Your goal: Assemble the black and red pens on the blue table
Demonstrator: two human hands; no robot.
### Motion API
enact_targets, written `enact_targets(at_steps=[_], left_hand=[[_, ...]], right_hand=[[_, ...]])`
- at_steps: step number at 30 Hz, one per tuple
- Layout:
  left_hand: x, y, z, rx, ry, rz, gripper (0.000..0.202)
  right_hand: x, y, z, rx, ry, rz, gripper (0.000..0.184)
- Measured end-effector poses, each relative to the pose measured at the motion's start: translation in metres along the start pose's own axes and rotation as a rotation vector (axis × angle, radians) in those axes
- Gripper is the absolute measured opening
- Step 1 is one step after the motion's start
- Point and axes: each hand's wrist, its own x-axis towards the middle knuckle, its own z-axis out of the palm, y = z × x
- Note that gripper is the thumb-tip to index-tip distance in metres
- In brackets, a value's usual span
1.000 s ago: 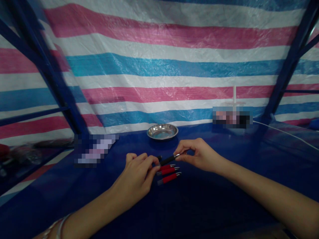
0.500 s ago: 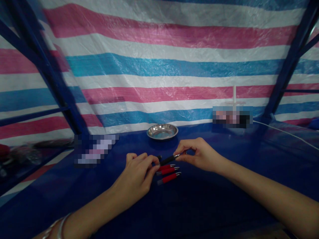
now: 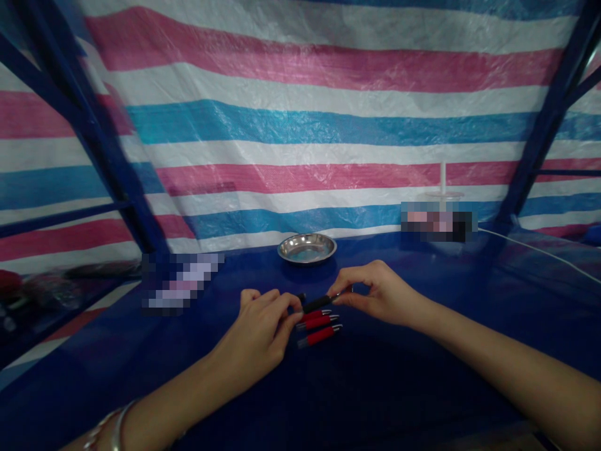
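Note:
A black-grip pen (image 3: 317, 304) is held between both hands just above the blue table (image 3: 422, 376). My left hand (image 3: 260, 332) pinches its rear end with curled fingers. My right hand (image 3: 375, 291) pinches its metal tip between thumb and forefinger. Just below it, three red-grip pens (image 3: 319, 327) lie side by side on the table, tips pointing right, close to my left fingertips.
A shallow steel dish (image 3: 307, 247) sits behind the hands near the striped tarp wall (image 3: 300, 125). A lidded plastic cup with a straw (image 3: 442, 194) stands at the back right, with a white cable (image 3: 530, 250) beside it. Blue frame posts (image 3: 107, 163) flank both sides.

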Motion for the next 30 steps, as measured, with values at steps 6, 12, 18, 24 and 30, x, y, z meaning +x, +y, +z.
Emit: enact_targets(at_steps=[6, 12, 18, 24, 30], left_hand=[[-0.0003, 0.0030, -0.0021, -0.041, -0.038, -0.009, 0.018], [0.0009, 0.0069, -0.0061, -0.214, -0.100, -0.050, 0.021], [0.0011, 0.0045, -0.0073, -0.436, -0.190, -0.073, 0.026], [0.0003, 0.0022, -0.0058, -0.501, -0.207, -0.074, 0.030], [-0.0012, 0.0059, -0.0091, -0.357, -0.141, -0.044, 0.038]], right_hand=[[-0.0004, -0.0004, -0.0010, -0.040, -0.011, 0.004, 0.008], [-0.0001, 0.0015, -0.0007, -0.047, -0.006, 0.010, 0.007], [0.0001, 0.0027, -0.0015, 0.021, 0.019, 0.007, 0.007], [0.0003, 0.0014, -0.0008, 0.068, 0.047, 0.024, 0.008], [0.0008, 0.0025, 0.0020, 0.134, 0.056, 0.070, 0.009]])
